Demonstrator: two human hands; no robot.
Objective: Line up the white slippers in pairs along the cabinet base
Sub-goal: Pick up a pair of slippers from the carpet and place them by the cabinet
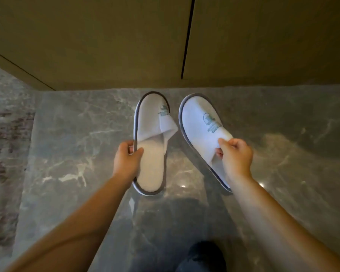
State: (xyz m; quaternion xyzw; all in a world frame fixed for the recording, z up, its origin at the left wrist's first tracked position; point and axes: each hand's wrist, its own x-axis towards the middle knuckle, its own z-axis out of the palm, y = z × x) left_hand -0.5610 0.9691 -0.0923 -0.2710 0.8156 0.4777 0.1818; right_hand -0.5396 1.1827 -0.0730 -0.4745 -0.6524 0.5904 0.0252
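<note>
Dark trouser knee (202, 256) sits lowest, between my forearms. My left hand (127, 160) pinches the outer rim of the left slipper (151, 154); my right hand (235, 154) grasps the folded upper of the right slipper (200, 126). Both slippers point toes-first away from my hands toward the cabinet base (165, 83), the right one angled leftward. I judge squaring it parallel comes next.
</note>
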